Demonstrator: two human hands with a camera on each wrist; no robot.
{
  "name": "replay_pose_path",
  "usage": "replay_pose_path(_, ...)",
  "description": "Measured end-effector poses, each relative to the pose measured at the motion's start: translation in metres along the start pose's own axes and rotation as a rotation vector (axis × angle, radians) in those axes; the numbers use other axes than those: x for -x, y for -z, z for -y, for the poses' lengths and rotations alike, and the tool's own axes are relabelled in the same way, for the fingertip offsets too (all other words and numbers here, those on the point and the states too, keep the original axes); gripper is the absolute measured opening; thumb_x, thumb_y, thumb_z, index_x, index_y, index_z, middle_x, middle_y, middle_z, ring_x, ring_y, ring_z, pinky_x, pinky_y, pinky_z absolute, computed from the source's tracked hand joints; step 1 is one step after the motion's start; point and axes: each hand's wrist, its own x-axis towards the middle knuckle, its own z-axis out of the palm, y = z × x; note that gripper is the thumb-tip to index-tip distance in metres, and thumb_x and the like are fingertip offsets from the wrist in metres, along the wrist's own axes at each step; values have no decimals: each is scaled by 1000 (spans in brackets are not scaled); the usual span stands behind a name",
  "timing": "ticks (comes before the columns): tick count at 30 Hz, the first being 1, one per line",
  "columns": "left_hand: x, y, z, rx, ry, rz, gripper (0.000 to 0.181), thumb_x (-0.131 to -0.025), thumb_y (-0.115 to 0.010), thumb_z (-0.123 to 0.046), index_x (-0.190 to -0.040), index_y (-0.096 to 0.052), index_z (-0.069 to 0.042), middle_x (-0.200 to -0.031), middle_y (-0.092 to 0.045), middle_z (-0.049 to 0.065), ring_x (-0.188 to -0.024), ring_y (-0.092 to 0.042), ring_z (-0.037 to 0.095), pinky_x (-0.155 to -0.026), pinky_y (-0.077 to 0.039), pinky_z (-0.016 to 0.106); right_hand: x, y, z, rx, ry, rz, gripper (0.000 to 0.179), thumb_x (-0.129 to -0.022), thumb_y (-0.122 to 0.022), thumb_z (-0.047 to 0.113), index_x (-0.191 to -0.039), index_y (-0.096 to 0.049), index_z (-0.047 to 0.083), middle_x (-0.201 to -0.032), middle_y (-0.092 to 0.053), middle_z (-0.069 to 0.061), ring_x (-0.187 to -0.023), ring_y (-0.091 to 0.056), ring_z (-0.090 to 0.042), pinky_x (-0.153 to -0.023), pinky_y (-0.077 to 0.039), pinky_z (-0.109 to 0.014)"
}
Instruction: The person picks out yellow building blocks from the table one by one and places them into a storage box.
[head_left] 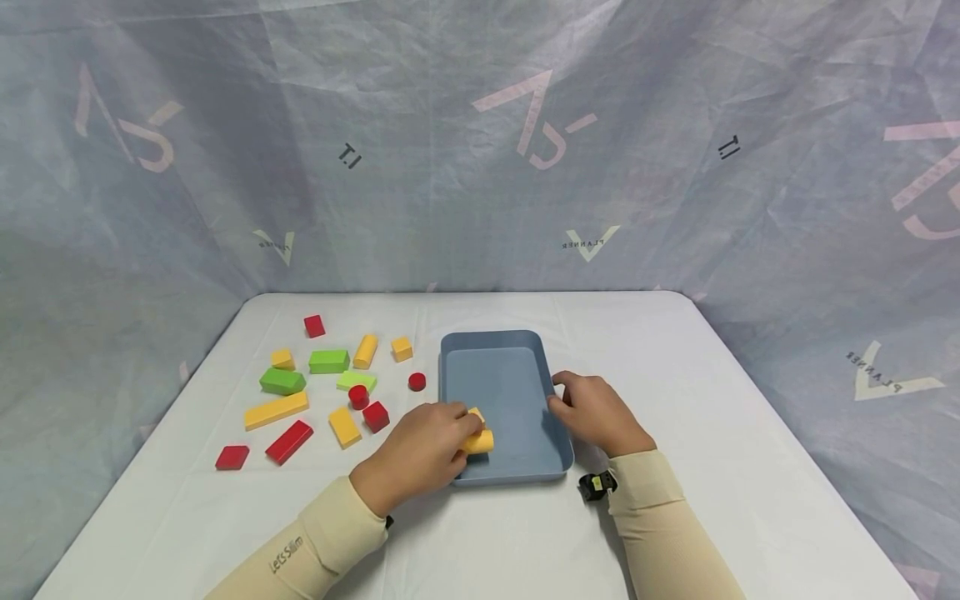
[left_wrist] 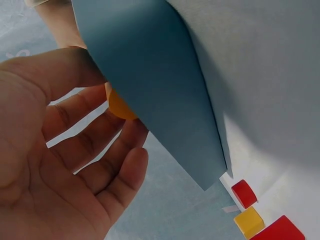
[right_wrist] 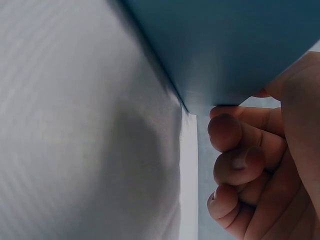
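Observation:
My left hand (head_left: 429,443) is over the left side of the blue-grey tray (head_left: 491,481) and holds a yellow cylinder block (head_left: 480,442) between thumb and fingers. Another bit of yellow shows just beyond the fingertips. In the left wrist view, the tray wall (left_wrist: 150,75) hides most of the yellow block (left_wrist: 120,107). At the tray's right side, my right hand (head_left: 597,412) holds the rim, with the thumb reaching over it. In the right wrist view, the other fingers (right_wrist: 237,165) are curled beside the outer wall (right_wrist: 215,55).
Left of the tray lie several loose blocks: a red cylinder (head_left: 358,397), a red cube (head_left: 376,417), a yellow bar (head_left: 276,411), a red bar (head_left: 289,442) and a green block (head_left: 329,362). A red disc (head_left: 417,382) lies close to the tray. Grey printed cloth (head_left: 480,250) hangs behind the white table (head_left: 750,500).

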Motion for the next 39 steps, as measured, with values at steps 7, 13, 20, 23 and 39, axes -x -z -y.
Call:
replay_pose_path(7,0,-2,0,-7,5,23,25,-80,-80,-10,-103,-74,-17,-91,-67,-5,-72,-57,10,-67,-51,26,0,0,-1,9,1,-1,39,-98,-61,28,-131,-67,6,-67,-60,7,-56,-54,-11,-57,-45,-31)
replay_pose_path(13,0,-3,1,-4,-2,32,23,-81,-79,-10,-102,-74,-17,-88,-65,-5,-70,-56,9,-66,-51,27,0,0,0,1,0,0,39,-99,-61,29,-131,-67,6,-67,-61,6,-56,-54,-11,-56,-45,-31)
replay_pose_path(20,-1,-4,1,4,-9,41,22,-81,-79,-11,-101,-75,-17,-86,-64,-5,-69,-56,9,-67,-51,27,1,0,-1,2,3,0,40,-99,-60,29,-131,-66,6,-68,-61,7,-56,-55,-11,-55,-45,-31)
replay_pose_path(23,0,-4,1,7,-6,50,21,-81,-79,-10,-101,-74,-17,-84,-63,-6,-69,-54,8,-66,-49,27,0,0,-1,1,2,0,40,-99,-60,29,-131,-67,7,-67,-61,7,-56,-54,-11,-55,-45,-31)
replay_pose_path(39,0,-7,1,-26,21,95,19,-82,-77,-12,-99,-74,-20,-82,-62,-9,-71,-56,7,-66,-40,28,0,-1,-1,-1,-11,9,40,-100,-60,30,-131,-67,8,-68,-61,6,-56,-55,-12,-55,-46,-31)
